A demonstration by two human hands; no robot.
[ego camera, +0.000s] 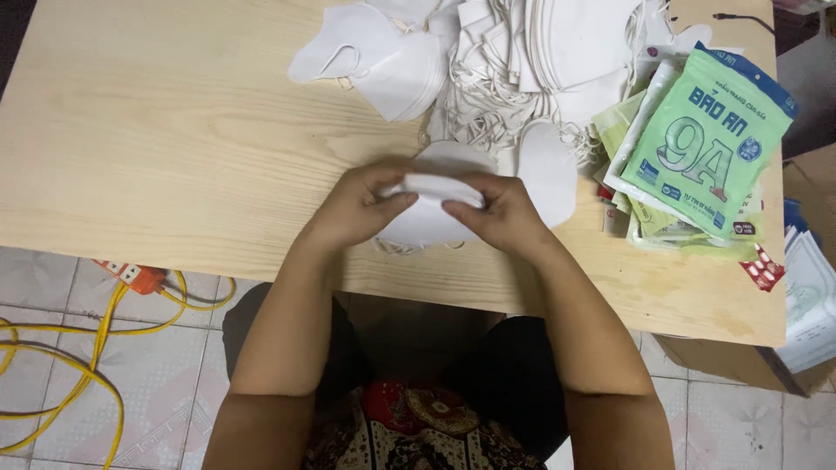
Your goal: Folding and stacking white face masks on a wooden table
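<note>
Presently, a small stack of folded white masks (433,187) is held between both hands above the near edge of the wooden counter (157,130). The left hand (355,207) is closed on the stack's left end, thumb on top; the right hand (496,213) is closed on its right end in the same grip. More white masks (418,228) are seen under the held stack, resting on the counter.

Beyond the stack, a loose heap of white masks with tangled ear loops (514,61) is spread across the counter's far side. Right of the stack, green printed packets (705,139) are piled (several deep, exact count not readable). Left of the stack, below the counter edge, an orange power strip (131,276) with a yellow cable (96,348) is noted on the tiled floor (52,278).
</note>
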